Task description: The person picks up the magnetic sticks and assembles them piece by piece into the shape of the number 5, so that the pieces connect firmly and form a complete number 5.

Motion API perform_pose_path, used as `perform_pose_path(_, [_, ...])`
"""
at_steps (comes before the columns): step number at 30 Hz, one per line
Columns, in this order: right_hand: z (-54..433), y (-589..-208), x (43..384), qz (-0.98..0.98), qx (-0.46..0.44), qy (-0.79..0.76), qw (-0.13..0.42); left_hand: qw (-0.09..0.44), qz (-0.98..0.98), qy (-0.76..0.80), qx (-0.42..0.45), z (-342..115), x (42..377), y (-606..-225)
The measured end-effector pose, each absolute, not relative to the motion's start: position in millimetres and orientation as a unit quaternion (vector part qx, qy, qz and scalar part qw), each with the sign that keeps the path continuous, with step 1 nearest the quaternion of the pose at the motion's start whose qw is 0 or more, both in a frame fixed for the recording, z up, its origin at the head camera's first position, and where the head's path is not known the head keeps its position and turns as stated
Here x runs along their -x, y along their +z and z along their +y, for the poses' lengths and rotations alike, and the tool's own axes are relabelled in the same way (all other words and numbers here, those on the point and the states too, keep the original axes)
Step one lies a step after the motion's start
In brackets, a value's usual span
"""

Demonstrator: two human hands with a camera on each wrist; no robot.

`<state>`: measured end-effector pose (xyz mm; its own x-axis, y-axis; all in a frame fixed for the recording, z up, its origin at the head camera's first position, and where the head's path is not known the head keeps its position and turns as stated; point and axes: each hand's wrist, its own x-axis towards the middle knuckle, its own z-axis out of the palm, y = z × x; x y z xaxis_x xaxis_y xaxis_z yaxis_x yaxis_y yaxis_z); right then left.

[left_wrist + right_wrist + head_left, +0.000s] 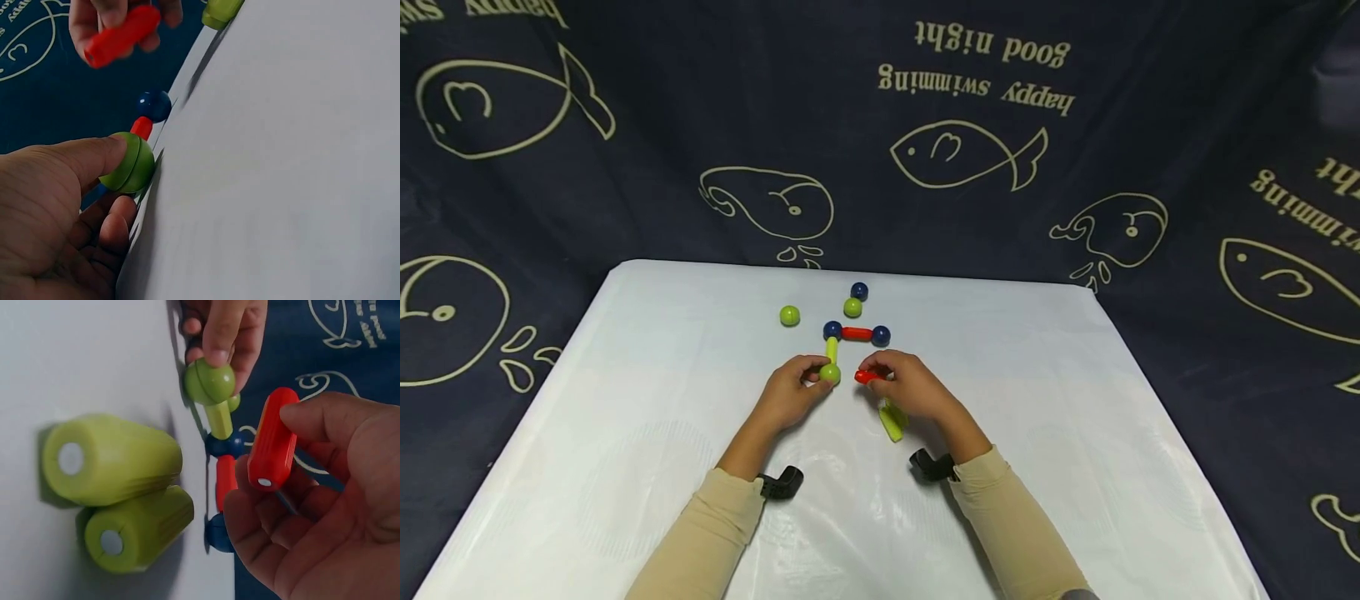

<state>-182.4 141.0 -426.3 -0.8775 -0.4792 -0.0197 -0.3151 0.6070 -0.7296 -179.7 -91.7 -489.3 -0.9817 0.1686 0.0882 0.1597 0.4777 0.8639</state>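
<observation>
My left hand pinches a green ball between thumb and fingers. From that ball a yellow-green rod runs to a dark blue ball, where a red rod leads right to another blue ball. In my right hand a separate red rod is held between thumb and fingers, apart from the joined pieces. The right wrist view shows a pale round spot on its end. Two loose yellow-green rods lie side by side on the table, close to the right hand.
Behind the joined pieces, a green ball sits against a blue ball. Another green ball stands farther left. The white-covered table ends at a dark cloth printed with fish outlines.
</observation>
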Motion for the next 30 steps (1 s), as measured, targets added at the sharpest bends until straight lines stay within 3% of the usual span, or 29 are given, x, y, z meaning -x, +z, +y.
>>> perform_pose_path(14, [126,-442,214,0.907,0.217,-0.32,0.165,0.005,0.859,0.502,-0.098,-92,179,-488])
perform_pose_path(30, [122,-448,219,0.9,0.219,-0.344,0.156,0.004,0.86,0.501,-0.099,-91,179,-489])
